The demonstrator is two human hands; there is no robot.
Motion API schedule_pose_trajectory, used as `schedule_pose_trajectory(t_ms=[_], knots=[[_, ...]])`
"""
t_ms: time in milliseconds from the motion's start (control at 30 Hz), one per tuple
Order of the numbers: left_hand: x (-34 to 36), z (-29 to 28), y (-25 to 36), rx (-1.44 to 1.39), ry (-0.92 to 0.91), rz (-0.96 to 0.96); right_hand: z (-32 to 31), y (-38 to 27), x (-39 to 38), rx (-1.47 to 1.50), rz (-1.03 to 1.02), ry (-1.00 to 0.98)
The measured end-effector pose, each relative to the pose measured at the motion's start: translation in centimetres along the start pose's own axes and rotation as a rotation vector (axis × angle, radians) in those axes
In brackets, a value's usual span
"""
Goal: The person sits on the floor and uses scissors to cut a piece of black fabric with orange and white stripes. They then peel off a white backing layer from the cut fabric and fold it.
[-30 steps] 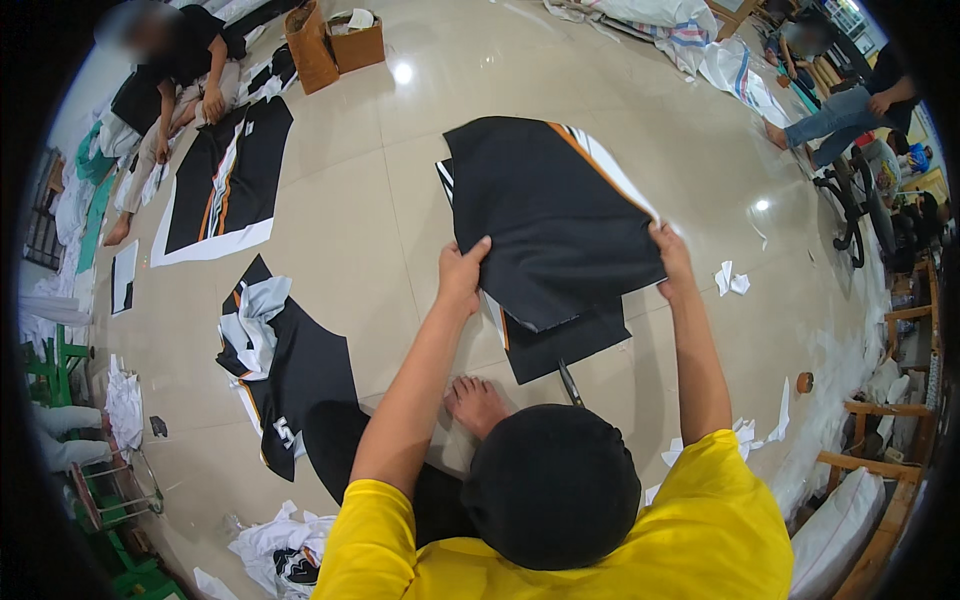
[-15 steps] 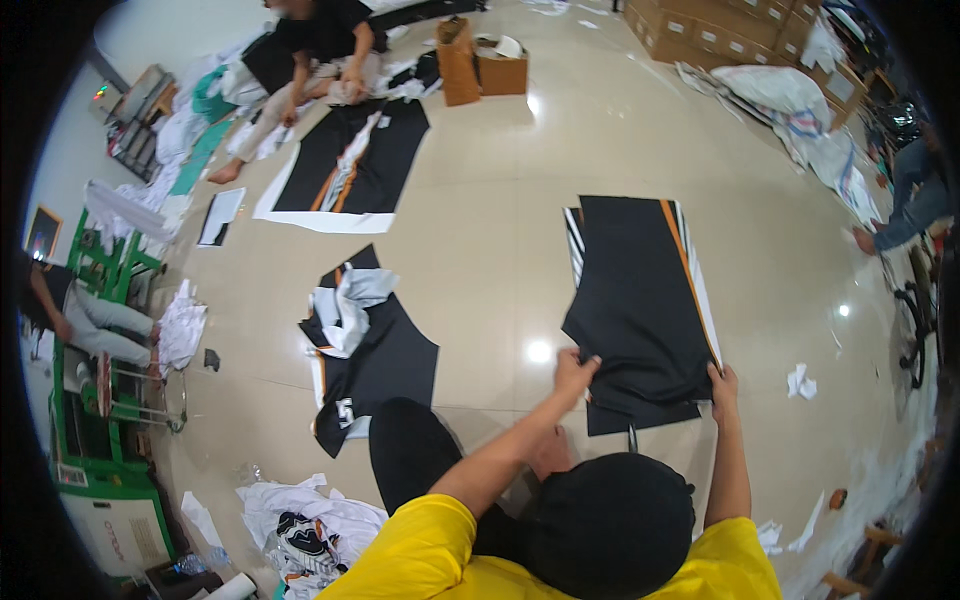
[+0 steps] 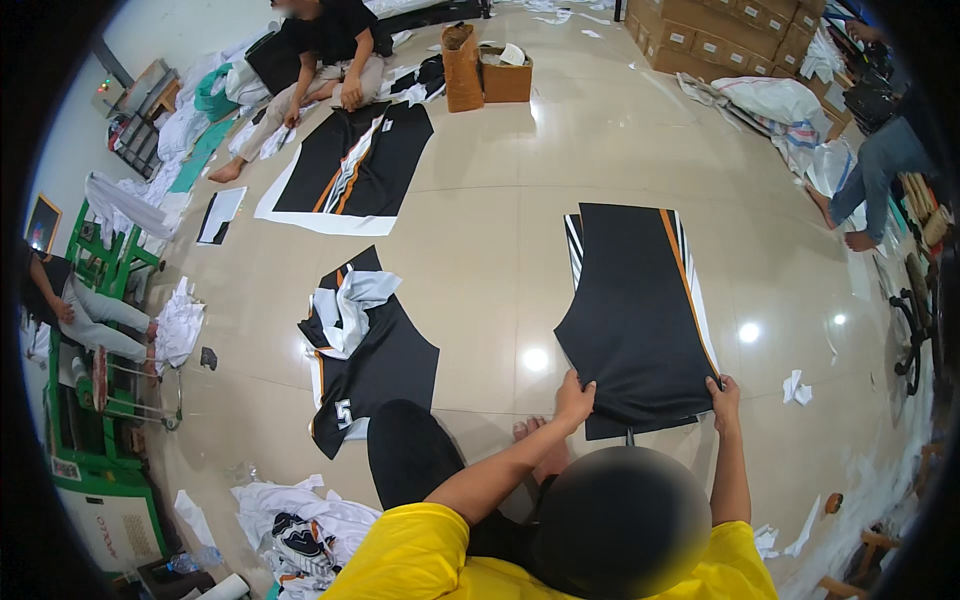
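Observation:
A black fabric panel (image 3: 630,300) with an orange and white stripe down its right side lies spread on the floor in front of me. It rests over more fabric, whose striped left edge (image 3: 574,245) peeks out. At the panel's near left corner, my left hand (image 3: 574,402) is closed on the cloth. My right hand (image 3: 726,398) pinches its near right corner. The panel is fairly smooth, with soft folds between my hands. A thin dark metal tip (image 3: 630,438) shows just below the near edge; the rest of it is hidden.
Left of me lies a black garment piece (image 3: 395,350) with a bunched grey-white cloth (image 3: 350,305). Beyond it is another striped black panel (image 3: 350,165), near a seated person. White scraps (image 3: 797,387) lie to the right. Cartons (image 3: 715,45) stand at the back right.
The panel has gone from wrinkled to flatter, and its near left corner is drawn toward me with my left hand. At the far right, a person's legs have come further into view.

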State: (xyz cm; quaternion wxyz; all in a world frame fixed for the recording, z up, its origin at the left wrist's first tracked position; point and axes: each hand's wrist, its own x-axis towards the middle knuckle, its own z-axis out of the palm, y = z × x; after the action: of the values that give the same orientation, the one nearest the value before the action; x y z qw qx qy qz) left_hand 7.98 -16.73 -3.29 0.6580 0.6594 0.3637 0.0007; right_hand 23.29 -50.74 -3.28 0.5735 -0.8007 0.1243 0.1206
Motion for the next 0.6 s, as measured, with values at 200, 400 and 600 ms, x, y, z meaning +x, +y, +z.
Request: schedule_pose_trajectory(t_ms=[200,400,600], knots=[[-0.4,0.4,-1.9,0.015,-0.100,-0.042,-0.5,1.6,-0.5,-0.081,0.015,0.037],[-0.8,0.8,-3.7,0.067,-0.221,-0.029,-0.7,1.4,-0.7,-0.195,-0.064,0.086],[-1.6,-1.3,-0.6,0.211,-0.025,0.064,3.5,-6.8,-1.3,0.390,0.122,-0.092]])
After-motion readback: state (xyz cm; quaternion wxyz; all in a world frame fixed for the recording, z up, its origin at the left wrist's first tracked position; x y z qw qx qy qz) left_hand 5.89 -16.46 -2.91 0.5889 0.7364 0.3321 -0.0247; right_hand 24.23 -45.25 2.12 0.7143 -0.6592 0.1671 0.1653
